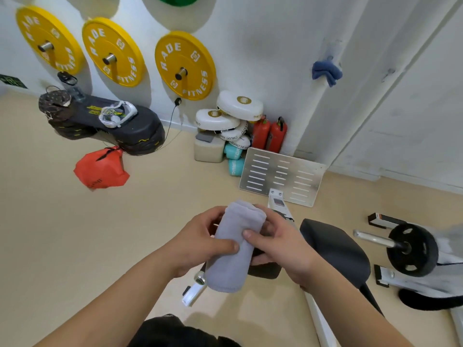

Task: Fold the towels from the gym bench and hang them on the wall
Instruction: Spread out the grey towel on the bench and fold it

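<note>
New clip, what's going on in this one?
A person beside the gym bench holds a folded grey towel in both hands. The left hand and right hand each grip it, thumbs on top and fingers underneath. A blue towel already hangs on the wall ahead. The grey one looks folded but is not yet hung.

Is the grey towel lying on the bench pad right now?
No, the left hand and right hand hold the grey towel in the air, beside the bench pad.
</note>
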{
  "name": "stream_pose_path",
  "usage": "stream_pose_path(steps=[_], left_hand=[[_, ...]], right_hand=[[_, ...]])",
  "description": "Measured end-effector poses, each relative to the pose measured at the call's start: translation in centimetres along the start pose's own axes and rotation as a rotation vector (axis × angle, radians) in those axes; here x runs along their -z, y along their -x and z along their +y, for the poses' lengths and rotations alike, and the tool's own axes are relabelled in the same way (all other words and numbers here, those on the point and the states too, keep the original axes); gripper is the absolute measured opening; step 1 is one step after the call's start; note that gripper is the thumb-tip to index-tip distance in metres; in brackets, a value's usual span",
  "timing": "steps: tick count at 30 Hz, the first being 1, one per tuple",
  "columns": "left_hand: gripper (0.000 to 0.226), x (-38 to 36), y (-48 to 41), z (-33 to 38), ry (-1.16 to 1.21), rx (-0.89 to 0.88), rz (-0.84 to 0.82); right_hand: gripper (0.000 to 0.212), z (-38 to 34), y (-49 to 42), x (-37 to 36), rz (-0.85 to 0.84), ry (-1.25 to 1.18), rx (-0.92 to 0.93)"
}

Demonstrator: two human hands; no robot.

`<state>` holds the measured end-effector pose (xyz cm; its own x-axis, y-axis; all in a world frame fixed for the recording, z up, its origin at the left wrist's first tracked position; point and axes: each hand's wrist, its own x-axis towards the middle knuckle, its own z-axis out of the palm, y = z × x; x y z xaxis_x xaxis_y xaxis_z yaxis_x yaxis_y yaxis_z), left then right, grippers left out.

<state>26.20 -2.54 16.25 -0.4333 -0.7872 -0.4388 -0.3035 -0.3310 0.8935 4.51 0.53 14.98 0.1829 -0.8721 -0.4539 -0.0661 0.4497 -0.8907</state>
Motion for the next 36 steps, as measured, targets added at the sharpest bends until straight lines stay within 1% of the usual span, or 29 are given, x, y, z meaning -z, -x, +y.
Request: stream_pose_path(steps=[1, 2, 4, 6, 9, 11, 13, 15, 17, 19, 22, 24, 27, 30, 33, 35, 36], left_hand=[[0.057, 1.4, 0.0, -0.4, -0.032, -0.002, 0.016], [0.054, 2.9, 0.0, -0.7, -0.069, -0.013, 0.024], [0.049, 6.2, -0.2, -1.2, -0.133, -0.042, 0.026], [0.05, 10.3, -0.8, -1.7, -0.151, -0.066, 0.059], [0.049, 17.7, -2.2, -2.6, -0.066, -0.067, 0.127], [0.042, 23.4, -3.4, -3.4, -0.015, -0.056, 0.132], [0.04, 29.0, -4.3, -4.2, 0.007, -0.014, 0.113], [0.042, 33.9, -5.3, -4.4, 0.028, 0.04, 0.108], [0.044, 37.7, -7.0, -4.1, 0.077, 0.053, 0.128], [0.046, 40.3, -9.5, -2.8, 0.129, 0.039, 0.136], [0.054, 41.3, -14.6, 0.1, 0.109, 0.004, 0.083], [0.058, 40.9, -18.6, 1.7, 0.146, -0.02, 0.025], [0.054, 39.5, -25.1, 4.3, 0.229, -0.012, -0.059], [0.043, 37.0, -31.6, 7.5, 0.227, 0.044, -0.16], [0.036, 34.4, -37.9, 11.0, 0.192, 0.071, -0.178], [0.038, 32.9, -41.8, 13.8, 0.179, 0.077, -0.199], [0.039, 32.2, -43.8, 15.2, 0.165, 0.073, -0.222]], right_hand=[[0.076, -0.4, -1.1, -0.7, -0.012, 0.097, 0.016], [0.083, -1.1, -2.3, -1.6, -0.032, 0.207, 0.045], [0.087, -2.8, -5.0, -4.0, -0.082, 0.399, 0.11], [0.076, -4.6, -8.4, -6.2, -0.121, 0.497, 0.131], [0.047, -7.0, -14.2, -9.8, -0.141, 0.486, 0.099], [0.036, -8.2, -18.5, -12.6, -0.102, 0.488, 0.08], [0.038, -9.4, -22.5, -15.3, -0.049, 0.411, 0.039], [0.044, -10.8, -26.0, -17.3, -0.026, 0.237, -0.011], [0.039, -12.5, -28.7, -18.6, -0.01, 0.039, -0.062], [0.032, -14.2, -30.6, -19.2, 0.037, -0.109, -0.119], [0.031, -15.8, -32.8, -18.6, 0.149, -0.266, -0.144], [0.031, -16.6, -34.1, -16.8, 0.249, -0.317, -0.136], [0.037, -17.4, -35.5, -12.0, 0.377, -0.285, -0.102], [0.045, -17.9, -36.6, -6.0, 0.493, -0.229, -0.084], [0.042, -19.2, -37.9, 0.2, 0.496, -0.23, -0.057], [0.04, -20.7, -38.8, 4.1, 0.503, -0.215, -0.038], [0.036, -21.5, -39.3, 6.1, 0.521, -0.195, -0.029]])
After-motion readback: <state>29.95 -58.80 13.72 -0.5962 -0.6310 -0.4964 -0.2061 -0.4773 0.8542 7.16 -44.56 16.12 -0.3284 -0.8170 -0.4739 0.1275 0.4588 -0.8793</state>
